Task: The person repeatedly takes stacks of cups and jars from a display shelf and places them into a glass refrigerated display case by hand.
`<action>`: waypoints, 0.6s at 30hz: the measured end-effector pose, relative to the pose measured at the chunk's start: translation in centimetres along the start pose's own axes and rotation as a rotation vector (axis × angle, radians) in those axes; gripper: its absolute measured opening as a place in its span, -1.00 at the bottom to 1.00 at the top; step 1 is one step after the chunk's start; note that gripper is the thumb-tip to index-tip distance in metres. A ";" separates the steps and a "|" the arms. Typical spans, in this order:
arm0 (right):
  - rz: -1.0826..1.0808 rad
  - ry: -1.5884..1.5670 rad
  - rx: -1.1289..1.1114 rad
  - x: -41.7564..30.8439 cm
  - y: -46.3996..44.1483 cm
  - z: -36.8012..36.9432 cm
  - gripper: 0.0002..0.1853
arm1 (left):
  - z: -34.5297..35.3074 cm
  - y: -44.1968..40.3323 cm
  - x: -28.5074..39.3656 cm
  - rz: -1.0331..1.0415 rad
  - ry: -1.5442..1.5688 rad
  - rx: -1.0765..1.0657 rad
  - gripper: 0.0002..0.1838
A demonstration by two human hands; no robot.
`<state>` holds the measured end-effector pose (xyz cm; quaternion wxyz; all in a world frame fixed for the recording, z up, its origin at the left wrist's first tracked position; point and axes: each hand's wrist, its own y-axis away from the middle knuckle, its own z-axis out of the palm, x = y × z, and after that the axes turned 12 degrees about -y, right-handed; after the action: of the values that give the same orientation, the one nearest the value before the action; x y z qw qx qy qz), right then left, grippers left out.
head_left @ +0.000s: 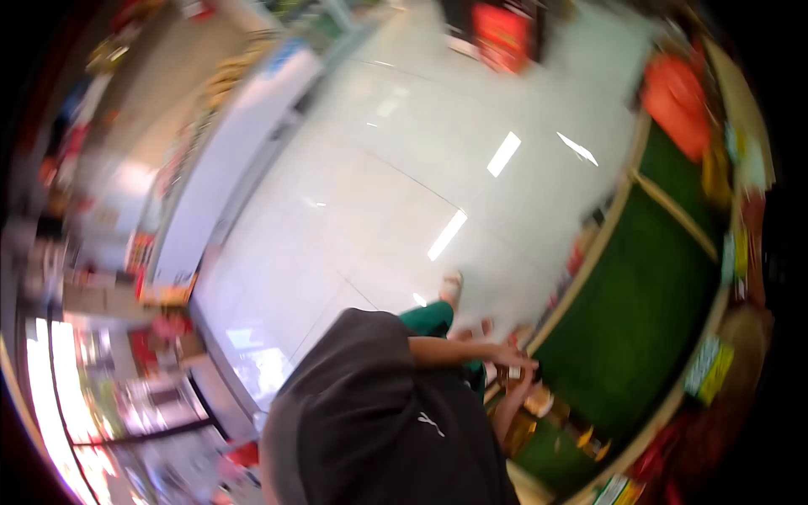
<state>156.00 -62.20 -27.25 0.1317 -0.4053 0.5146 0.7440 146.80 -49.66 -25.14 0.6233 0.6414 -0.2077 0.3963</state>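
My left hand [507, 357] reaches out from a dark grey sleeve to the edge of a green-lined display bin [627, 295]. Close against it is my right hand [525, 379], coming up from below. The fingers of both look bent together around something small, with a dark patch and a pale patch showing; blur hides what it is. Just beyond the hands, inside the bin, lie some brown, white and yellow packets [539, 402], too smeared to name.
A pale wooden rim and divider [673, 215] edge the bin. An orange-red bag [676, 101] sits at its far end, and yellow-green price cards [709, 370] line the right side. Glossy floor tiles [379, 202] lie between this and a long white counter [227, 160]. A red box [502, 38] stands farther off.
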 end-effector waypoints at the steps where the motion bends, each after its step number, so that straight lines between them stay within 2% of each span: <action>1: -0.014 0.011 -0.020 1.7 -1.5 0.6 -0.15 | -1.3 1.2 0.1 0.013 0.052 -0.006 -0.02; 2: 0.018 -0.027 -0.113 0.9 -0.9 2.8 -0.11 | -3.3 3.3 1.6 -0.022 -0.098 0.026 -0.03; 3: 0.038 -0.070 -0.192 -0.6 0.8 5.0 -0.07 | -4.0 3.8 0.9 -0.038 0.128 -0.035 -0.03; 4: 0.024 -0.036 -0.205 0.8 -0.1 5.4 -0.09 | -5.2 6.7 2.2 0.017 0.173 0.042 -0.06; 5: 0.001 -0.001 -0.206 1.7 -1.7 5.7 -0.11 | -5.7 -1.2 -6.0 0.134 -0.070 0.166 -0.11; 6: 0.080 -0.048 -0.278 0.2 -1.4 7.8 -0.16 | -7.8 4.2 -2.2 0.203 0.101 -0.003 -0.12; 7: 0.160 -0.092 -0.349 -2.2 1.4 9.7 -0.21 | -8.5 3.4 -4.3 0.305 -0.168 0.139 -0.12; 8: 0.138 -0.079 -0.324 -3.1 2.8 11.5 -0.35 | -9.1 5.8 -3.3 0.317 -0.124 0.193 -0.15; 9: 0.217 -0.035 -0.361 -3.9 3.8 12.8 -0.42 | -10.0 8.7 -1.7 0.303 -0.145 0.192 -0.16; 11: 0.229 0.174 -0.463 -3.7 4.4 14.8 -0.46 | -10.6 9.9 -4.0 0.355 -0.130 0.247 -0.09; 12: 0.203 0.172 -0.494 -3.2 4.9 15.9 -0.51 | -10.9 11.3 -3.7 0.422 -0.119 0.284 -0.09; 13: 0.168 0.241 -0.510 -2.9 5.3 17.1 -0.51 | -11.3 13.0 -3.5 0.366 -0.139 0.341 -0.11; 15: 0.002 0.342 -0.588 -0.4 5.1 19.6 -0.47 | -12.1 13.8 -6.2 0.476 -0.104 0.440 -0.10; 16: 0.088 0.335 -0.521 0.2 6.0 20.9 -0.40 | -13.1 15.0 -7.2 0.425 -0.031 0.401 -0.09; 18: 0.011 0.484 -0.571 2.0 6.9 25.1 -0.39 | -16.3 18.5 -9.0 0.368 -0.105 0.447 -0.12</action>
<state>138.73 -43.78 -20.63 -0.1163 -0.5868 0.3048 0.7411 123.30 -38.56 -21.75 0.3725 0.7341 -0.2598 0.5049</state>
